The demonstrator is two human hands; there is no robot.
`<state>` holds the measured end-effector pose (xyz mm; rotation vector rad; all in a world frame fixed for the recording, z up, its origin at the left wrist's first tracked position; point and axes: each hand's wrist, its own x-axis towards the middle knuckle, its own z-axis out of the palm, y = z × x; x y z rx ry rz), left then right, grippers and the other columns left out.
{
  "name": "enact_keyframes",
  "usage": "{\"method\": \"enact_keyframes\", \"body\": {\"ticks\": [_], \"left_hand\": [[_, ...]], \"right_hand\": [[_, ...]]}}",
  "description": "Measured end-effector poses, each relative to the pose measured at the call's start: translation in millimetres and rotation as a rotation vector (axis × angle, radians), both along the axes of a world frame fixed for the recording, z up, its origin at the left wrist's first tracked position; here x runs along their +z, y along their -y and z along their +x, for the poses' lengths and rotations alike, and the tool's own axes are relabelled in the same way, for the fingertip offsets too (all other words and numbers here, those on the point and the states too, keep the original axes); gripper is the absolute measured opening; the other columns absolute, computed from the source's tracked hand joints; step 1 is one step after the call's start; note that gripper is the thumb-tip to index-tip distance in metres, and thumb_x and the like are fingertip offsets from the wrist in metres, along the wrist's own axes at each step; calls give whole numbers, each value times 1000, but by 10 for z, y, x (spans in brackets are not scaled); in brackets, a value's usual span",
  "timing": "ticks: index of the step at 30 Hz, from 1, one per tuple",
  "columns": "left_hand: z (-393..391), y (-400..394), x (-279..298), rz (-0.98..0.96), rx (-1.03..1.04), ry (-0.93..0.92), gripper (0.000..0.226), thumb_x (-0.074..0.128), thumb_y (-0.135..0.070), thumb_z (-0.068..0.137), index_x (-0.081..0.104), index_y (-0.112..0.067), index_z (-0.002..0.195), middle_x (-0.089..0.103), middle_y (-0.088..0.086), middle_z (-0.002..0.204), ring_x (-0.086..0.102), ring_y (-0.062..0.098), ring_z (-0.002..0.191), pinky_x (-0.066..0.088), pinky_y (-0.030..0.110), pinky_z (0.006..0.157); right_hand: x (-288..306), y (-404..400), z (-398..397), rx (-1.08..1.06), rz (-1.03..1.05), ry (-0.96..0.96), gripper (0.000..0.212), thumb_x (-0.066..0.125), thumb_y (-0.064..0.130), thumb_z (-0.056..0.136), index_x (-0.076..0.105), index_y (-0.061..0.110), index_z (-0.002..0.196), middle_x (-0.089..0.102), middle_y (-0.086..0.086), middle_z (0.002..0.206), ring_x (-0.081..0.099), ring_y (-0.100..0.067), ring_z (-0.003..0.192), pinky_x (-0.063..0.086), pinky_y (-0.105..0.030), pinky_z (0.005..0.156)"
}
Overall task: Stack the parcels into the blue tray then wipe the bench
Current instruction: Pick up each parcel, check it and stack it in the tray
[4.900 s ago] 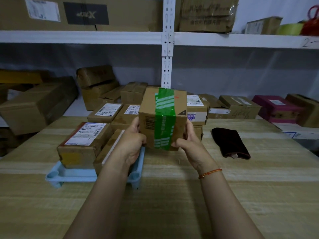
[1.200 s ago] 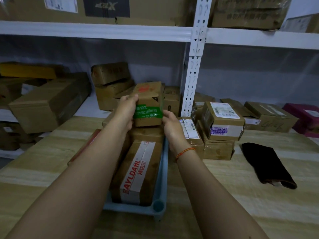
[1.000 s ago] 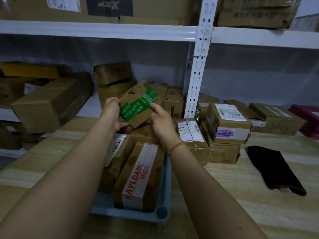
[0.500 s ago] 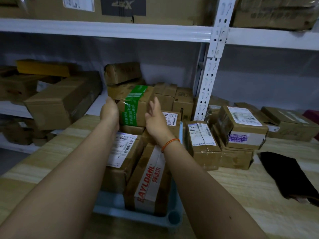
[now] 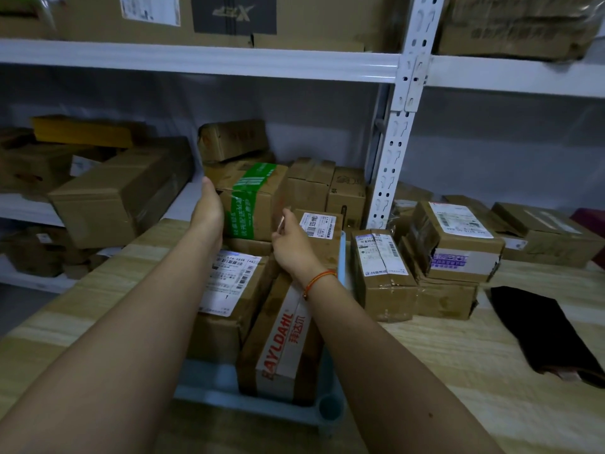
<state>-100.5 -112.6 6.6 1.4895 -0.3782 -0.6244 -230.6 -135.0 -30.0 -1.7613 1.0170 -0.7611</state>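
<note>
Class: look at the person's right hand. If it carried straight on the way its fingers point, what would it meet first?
Probably the green-taped parcel; the right hand points up and slightly left towards its right side.

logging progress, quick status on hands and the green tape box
Left hand flat against green tape box, right hand just off it, no grip. Box sits atop parcels in blue tray. Three parcels wait on bench.

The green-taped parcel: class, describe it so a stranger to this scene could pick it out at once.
Find the blue tray on the wooden bench, packed with brown parcels. At the tray's far end, one box sits on top of the others, between the left hand and right hand. This green-taped parcel alone carries a broad green band with white print.
</note>
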Motion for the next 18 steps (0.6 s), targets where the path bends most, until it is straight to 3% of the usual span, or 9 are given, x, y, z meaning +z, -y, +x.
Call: {"method": "enact_keyframes", "body": {"ticks": [4,7,10,14,18], "left_hand": [[-33,-31,85,53,58,91,71,23,-62,96,37,-17,149,41,10,151,41,29,136,30,42,113],[-230,-69,226,107,192,282,61,27,-49,101,37,-7,145,40,18,149,39,35,136,29,44,110],[-528,-82,358,31,275,473,51,36,-40,100,46,-4,135,44,18,142,41,34,130,34,42,106],[-1114,-11,478,-102,197,600,40,40,-34,98,50,-6,124,48,14,134,46,31,123,36,40,101],[-1726,121,426,-94,8,555,36,42,-28,97,54,-1,119,56,19,127,50,35,118,36,38,95]], "right_hand": [[103,-49,-258,-157,-79,25,48,39,7,101,36,12,148,49,-11,143,47,-28,131,39,-30,99],[144,-49,-501,-323,-124,70,41,42,8,99,49,12,139,55,-7,135,51,-23,125,37,-23,91],[173,-20,-744,-467,-178,123,33,49,9,95,59,12,126,62,-5,123,57,-20,114,41,-24,89],[210,23,-1150,-675,-277,134,20,55,17,92,63,20,110,64,2,108,59,-17,102,46,-29,85],[216,69,-1612,-824,-321,96,22,63,26,89,59,21,111,58,-1,112,56,-19,102,42,-29,80]]}}
